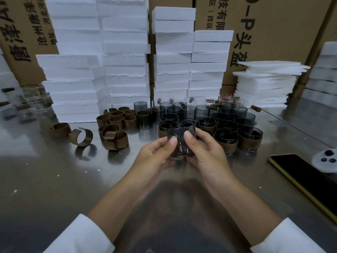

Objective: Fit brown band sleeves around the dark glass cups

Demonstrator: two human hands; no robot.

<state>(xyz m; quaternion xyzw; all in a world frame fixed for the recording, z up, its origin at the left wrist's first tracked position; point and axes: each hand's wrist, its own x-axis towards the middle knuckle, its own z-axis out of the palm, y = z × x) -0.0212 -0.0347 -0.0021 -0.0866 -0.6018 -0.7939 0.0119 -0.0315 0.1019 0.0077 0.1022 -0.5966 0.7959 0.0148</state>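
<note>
A dark glass cup (180, 135) is held just above the steel table (54, 179) at the centre. My left hand (155, 157) grips its left side, thumb on the front. My right hand (206, 154) grips the right side, thumb pressed next to the left thumb. No sleeve shows on this cup; its lower part is hidden by my fingers. Loose brown band sleeves (113, 136) lie to the left, some curled open (82, 136). Behind the held cup stand several dark cups, bare (140, 106) at the back and sleeved (250, 138) at the right front.
Stacks of white foam blocks (124, 61) and cardboard boxes (273, 30) wall off the back. Thin foam sheets (264, 83) are piled at the right. A phone (310, 181) and a white controller (326, 160) lie at the right edge. Clear glasses (31, 101) stand far left.
</note>
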